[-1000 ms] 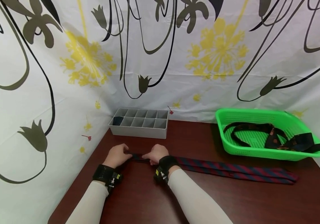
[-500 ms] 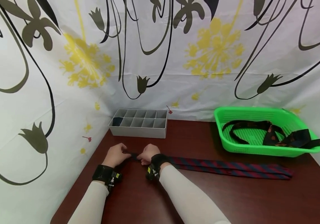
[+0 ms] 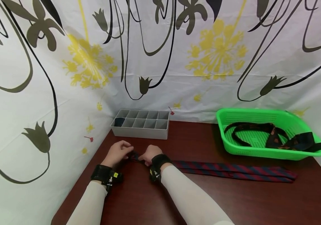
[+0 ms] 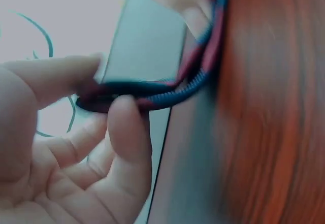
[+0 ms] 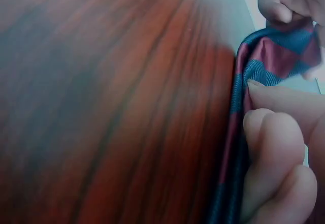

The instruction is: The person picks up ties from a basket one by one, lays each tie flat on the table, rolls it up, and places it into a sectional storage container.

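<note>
striped tie point(image 3: 233, 170): red/navy, folded lengthwise, lies flat across the dark wood table point(image 3: 205, 200); near end is at the front left corner, between both hands, and lifted off the surface.
why laid out: my read is that the long run stays flat on the table so only the end gets worked; both hands crowd onto that end to turn it over.
left hand point(image 3: 118, 153): thumb and forefinger pinch the tie's end point(image 4: 147, 89), other fingers loosely curled, nothing else held.
right hand point(image 3: 150, 153): fingertips point(image 5: 274, 132) curled against the tie's edge just behind the fold, pinning it; grip nearly closed on the fabric.
gap between hands: small, tie end bridges it.
grey divider box point(image 3: 140, 123): behind the hands at the wall; one left cell holds something dark, can't tell what.
green basket point(image 3: 261, 150): back right, well apart from the hands, holds dark ties point(image 3: 289, 140), one end hanging over the rim.
</note>
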The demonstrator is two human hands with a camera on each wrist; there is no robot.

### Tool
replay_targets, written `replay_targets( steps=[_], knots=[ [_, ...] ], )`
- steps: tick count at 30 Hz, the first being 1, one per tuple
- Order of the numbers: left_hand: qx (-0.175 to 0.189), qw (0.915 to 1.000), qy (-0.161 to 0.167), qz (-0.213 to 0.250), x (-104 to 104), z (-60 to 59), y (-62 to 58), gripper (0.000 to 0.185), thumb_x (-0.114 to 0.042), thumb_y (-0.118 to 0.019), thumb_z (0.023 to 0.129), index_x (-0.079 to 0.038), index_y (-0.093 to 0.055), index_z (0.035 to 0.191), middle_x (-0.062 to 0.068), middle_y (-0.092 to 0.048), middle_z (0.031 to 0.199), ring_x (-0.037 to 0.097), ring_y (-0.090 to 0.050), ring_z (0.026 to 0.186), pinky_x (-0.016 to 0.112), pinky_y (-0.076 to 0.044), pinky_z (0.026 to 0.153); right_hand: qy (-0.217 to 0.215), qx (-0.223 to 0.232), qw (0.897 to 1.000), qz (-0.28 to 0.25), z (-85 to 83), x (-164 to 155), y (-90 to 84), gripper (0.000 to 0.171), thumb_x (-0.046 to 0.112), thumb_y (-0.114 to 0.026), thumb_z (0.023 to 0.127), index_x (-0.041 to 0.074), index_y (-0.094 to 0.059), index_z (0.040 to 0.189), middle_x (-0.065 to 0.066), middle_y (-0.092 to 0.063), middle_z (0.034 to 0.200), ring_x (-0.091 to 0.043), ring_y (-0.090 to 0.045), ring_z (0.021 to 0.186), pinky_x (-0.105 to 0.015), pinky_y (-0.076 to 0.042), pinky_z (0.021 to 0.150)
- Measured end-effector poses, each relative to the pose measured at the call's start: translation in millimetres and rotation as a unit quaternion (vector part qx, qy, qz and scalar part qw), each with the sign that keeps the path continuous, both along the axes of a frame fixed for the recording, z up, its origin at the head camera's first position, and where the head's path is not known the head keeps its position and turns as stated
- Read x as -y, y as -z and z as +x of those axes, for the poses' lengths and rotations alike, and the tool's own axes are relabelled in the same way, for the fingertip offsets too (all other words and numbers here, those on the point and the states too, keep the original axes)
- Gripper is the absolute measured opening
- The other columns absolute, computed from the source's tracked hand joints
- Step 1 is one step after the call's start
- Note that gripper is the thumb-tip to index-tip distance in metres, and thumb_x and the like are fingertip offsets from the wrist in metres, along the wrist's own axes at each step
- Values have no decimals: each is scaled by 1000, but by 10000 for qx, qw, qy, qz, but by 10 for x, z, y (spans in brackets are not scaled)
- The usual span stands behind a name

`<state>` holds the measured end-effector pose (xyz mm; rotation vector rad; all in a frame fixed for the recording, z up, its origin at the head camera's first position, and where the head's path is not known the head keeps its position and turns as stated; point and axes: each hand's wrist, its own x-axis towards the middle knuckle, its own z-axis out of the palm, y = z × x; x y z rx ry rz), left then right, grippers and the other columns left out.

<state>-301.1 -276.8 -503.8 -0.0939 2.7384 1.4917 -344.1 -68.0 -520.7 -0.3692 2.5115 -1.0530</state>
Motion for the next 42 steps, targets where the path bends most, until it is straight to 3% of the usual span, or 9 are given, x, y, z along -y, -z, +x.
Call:
replay_targets(
  steps=[3, 6, 11, 17, 21, 25, 29, 35, 42],
  knots=[
    [232, 9946, 175, 1001, -7, -18, -15, 36, -21, -55, 110, 7, -63, 132, 17, -73, 103, 16, -71, 78, 28, -63, 74, 2, -103, 9999, -88, 9, -8, 11, 43, 41, -84, 88, 14, -71, 57, 1, -62, 48, -14, -63, 45, -26, -45, 52],
    [342, 9915, 354, 1203, -19, -41, 1, 30, -10, -54, 108, 9, -65, 129, 19, -74, 104, 16, -72, 80, 28, -64, 75, -10, -169, 9998, -142, 15, -21, 23, 45, 41, -84, 88, 15, -70, 55, 2, -62, 47, -13, -63, 44, -26, -45, 50],
    [20, 9984, 504, 239, -43, -39, 68, 17, -6, -71, 99, -1, -77, 114, 15, -76, 110, 13, -71, 79, 26, -61, 73, -65, -145, 9993, -325, 17, -41, 44, 46, 37, -84, 90, 13, -68, 54, 2, -61, 47, -12, -62, 43, -24, -44, 47],
    [-253, 9980, 266, -514, -123, -6, 95, 11, -9, -78, 95, -7, -81, 105, 9, -78, 99, 14, -69, 75, 30, -58, 71, -49, 163, 9982, -571, 2, -67, 57, 34, 25, -79, 92, 12, -71, 62, 1, -65, 51, -10, -62, 43, -22, -47, 46],
    [-198, 9946, 97, -1016, -182, 3, 105, 14, -17, -82, 92, -9, -80, 103, 5, -79, 90, 13, -67, 75, 29, -55, 69, -98, 483, 9939, -987, 14, -127, 23, 25, 18, -67, 93, 8, -75, 72, -1, -68, 57, -9, -63, 46, -21, -51, 47],
    [-34, 9925, -66, -1223, -250, 16, 93, 17, -22, -82, 91, -8, -78, 100, 3, -75, 82, 15, -66, 70, 30, -54, 63, -222, 726, 9872, -1404, 22, -197, -10, 22, 17, -62, 92, 5, -75, 79, -1, -68, 60, -7, -64, 48, -19, -51, 48],
    [133, 9919, -177, -1249, -300, 8, 85, 17, -25, -80, 92, -9, -76, 95, 4, -69, 72, 17, -63, 63, 30, -51, 58, -293, 592, 9917, -1100, -50, -195, 21, 22, 17, -69, 93, 10, -72, 72, 1, -65, 56, -5, -60, 45, -18, -49, 48],
    [389, 9970, -213, -631, -316, -13, 101, 18, -20, -69, 96, -4, -75, 103, 9, -70, 84, 19, -66, 68, 31, -56, 62, -313, 462, 9978, -358, -106, -131, -23, 36, 16, -68, 93, 13, -66, 58, 2, -59, 50, -9, -56, 42, -21, -44, 48],
    [682, 9938, -217, 849, -276, -2, 82, 24, -8, -57, 101, 3, -73, 115, 12, -68, 95, 15, -67, 73, 26, -61, 67, -374, 82, 9976, 579, -104, -94, -79, 40, 30, -77, 94, 13, -72, 58, 2, -63, 50, -9, -61, 45, -22, -45, 50]
  ],
)
